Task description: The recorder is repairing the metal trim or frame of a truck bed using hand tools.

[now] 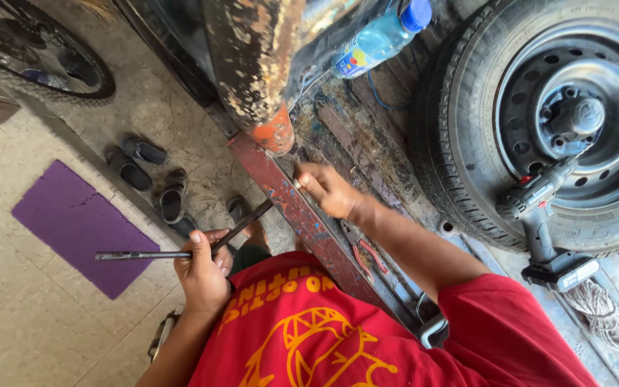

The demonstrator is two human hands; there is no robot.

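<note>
My left hand [202, 276] is closed around a long dark metal rod [145, 254]. The rod runs from the left up to the red-painted edge of a workbench [281, 193]. My right hand [327, 190] rests on that edge, fingers pinched together at a small pale part I cannot make out. Just above it stands a rusty metal post [252, 57] with an orange base [275, 132]. My red shirt with yellow print fills the bottom of the view.
On the bench lie a car wheel with tyre [553, 115], a cordless drill [539, 208], red-handled pliers [363, 251], a blue-capped plastic bottle [381, 36] and a rope coil [610, 315]. Sandals [145, 154], a purple mat [73, 226] and a bicycle wheel [37, 50] are on the floor.
</note>
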